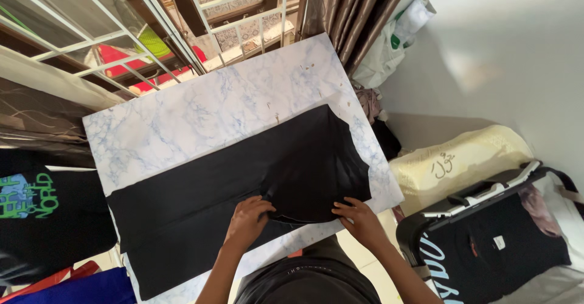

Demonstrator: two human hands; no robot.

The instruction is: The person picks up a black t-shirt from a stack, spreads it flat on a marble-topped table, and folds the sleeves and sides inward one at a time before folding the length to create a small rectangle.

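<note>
Two hands on one black garment point(243, 182), both at its near edge. Left hand point(246, 222) has fingers curled, pinching a ridge of the cloth where a fold starts; grip looks closed on fabric. Right hand point(359, 217) lies flatter, fingers spread a little and pressing the hem down, likely pinning it so the cloth doesn't slide while the other hand gathers. Can't tell if the right thumb is under the edge.

Garment lies spread across the marble-patterned surface point(201, 115), long axis running left to right, far half of the surface bare. Right part of the cloth is doubled over and bulges up, left part lies flat and smooth. Its left end reaches the surface's near-left edge.

Around it: white window grille point(182, 18) beyond the far edge, brown curtain point(340, 6) at the far right corner, white plastic bag point(395, 36) tucked against the wall beside the curtain. Cream pillow point(462, 158) on the right, just beside an open suitcase point(486, 243) with dark printed clothing laid in it. Black printed t-shirt point(36, 213) hangs or lies at the left, apart from the surface. Blue and red cloth point(73, 286) at the lower left corner, near the surface's edge.

Person's dark top shows at the bottom centre, standing close against the near edge, so both forearms reach straight in.
</note>
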